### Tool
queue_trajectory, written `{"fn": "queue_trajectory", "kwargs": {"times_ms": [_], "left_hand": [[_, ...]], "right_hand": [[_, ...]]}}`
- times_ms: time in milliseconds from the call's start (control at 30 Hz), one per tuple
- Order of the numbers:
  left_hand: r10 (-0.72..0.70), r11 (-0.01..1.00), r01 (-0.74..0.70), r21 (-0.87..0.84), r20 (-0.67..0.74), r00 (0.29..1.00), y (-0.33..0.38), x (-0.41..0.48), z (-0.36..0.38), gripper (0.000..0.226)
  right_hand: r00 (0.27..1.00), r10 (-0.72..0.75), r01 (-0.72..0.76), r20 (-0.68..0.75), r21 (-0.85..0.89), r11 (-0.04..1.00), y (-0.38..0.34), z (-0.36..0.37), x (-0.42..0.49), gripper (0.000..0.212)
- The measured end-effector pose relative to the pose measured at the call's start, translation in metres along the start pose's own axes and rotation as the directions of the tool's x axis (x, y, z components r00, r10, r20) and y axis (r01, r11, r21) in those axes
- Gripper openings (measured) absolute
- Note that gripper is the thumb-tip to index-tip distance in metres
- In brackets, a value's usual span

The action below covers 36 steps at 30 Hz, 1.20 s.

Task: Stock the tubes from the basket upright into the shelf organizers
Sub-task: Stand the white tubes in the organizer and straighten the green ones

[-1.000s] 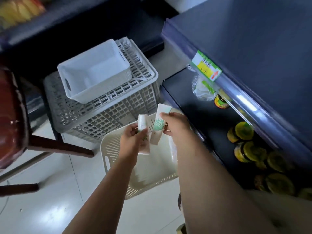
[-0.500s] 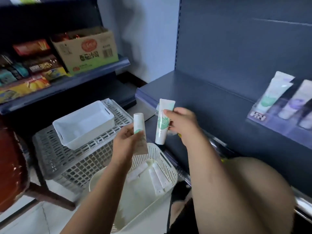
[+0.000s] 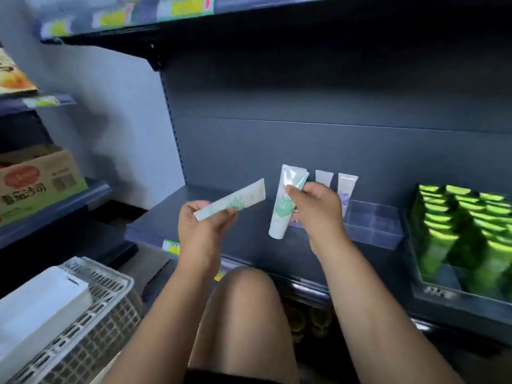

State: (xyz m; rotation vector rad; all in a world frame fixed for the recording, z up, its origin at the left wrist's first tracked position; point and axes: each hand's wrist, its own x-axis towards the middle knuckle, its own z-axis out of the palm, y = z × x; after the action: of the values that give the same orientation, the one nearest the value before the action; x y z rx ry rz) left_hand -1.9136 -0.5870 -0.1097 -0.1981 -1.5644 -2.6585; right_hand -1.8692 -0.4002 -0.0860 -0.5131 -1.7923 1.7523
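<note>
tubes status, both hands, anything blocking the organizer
Left hand shut on slanted tube. Right hand shut on upright tube, cap down, by the clear organizer. Two tubes already standing. Nothing blocking.

Dim, bluish light; wide-angle bending and motion blur toward the edges.

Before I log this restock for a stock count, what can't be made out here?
All head view:
- Clear organizer: left compartments hidden by the right hand and its tube.
- Two standing tubes: bases hidden by that hand.
- Tube print in the left hand: blurred.
- Price tag: too small.
- Green packs: cut off at the right edge.
</note>
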Motion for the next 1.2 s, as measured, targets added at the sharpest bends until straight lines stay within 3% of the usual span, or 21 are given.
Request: {"fn": "queue_trajectory", "kwargs": {"times_ms": [67,167,267,367,467,667,767,933,1033,1200], "left_hand": [[-0.016,1.000,0.016,0.000,0.058,0.998,-0.014,-0.006,0.028,0.037],[-0.030,0.985,-0.002,0.173,0.182,0.983,-0.041,-0.014,0.061,0.040],[-0.066,0.960,-0.024,0.278,0.309,0.949,-0.067,-0.019,0.084,0.033],[-0.136,0.954,0.009,0.300,0.408,0.903,-0.085,-0.013,0.099,0.044],[-0.144,0.940,-0.010,0.340,0.426,0.893,-0.100,0.005,0.108,0.038],[0.006,0.883,-0.184,0.431,0.381,0.924,-0.122,0.051,0.136,0.040],[0.016,0.846,-0.248,0.471,0.442,0.897,-0.130,0.069,0.150,0.043],[0.002,0.823,-0.306,0.478,0.536,0.844,-0.145,0.093,0.158,0.037],[-0.015,0.795,-0.309,0.522,0.526,0.850,-0.155,0.099,0.157,0.036],[-0.059,0.748,-0.281,0.601,0.482,0.874,-0.170,0.108,0.155,0.035]], "right_hand": [[0.999,-0.012,0.011,-0.036,-0.025,1.000,-0.002,-0.020,0.004,0.035],[0.989,-0.038,0.032,-0.140,-0.045,0.998,-0.005,-0.049,0.009,0.042],[0.983,-0.038,0.026,-0.179,-0.070,0.997,-0.010,-0.070,0.014,0.030],[0.985,-0.053,0.034,-0.163,-0.115,0.993,-0.010,-0.089,0.023,0.014],[0.980,-0.118,0.090,-0.158,-0.175,0.980,-0.002,-0.103,0.035,0.007],[0.923,-0.333,0.254,-0.193,-0.344,0.904,0.043,-0.110,0.053,0.011],[0.926,-0.320,0.254,-0.202,-0.297,0.920,0.048,-0.114,0.071,0.019],[0.915,-0.262,0.266,-0.308,-0.028,0.963,0.056,-0.116,0.103,0.019],[0.915,-0.211,0.252,-0.345,0.077,0.965,0.061,-0.113,0.122,0.015],[0.930,-0.168,0.175,-0.327,-0.007,0.985,0.076,-0.105,0.138,0.012]]}}
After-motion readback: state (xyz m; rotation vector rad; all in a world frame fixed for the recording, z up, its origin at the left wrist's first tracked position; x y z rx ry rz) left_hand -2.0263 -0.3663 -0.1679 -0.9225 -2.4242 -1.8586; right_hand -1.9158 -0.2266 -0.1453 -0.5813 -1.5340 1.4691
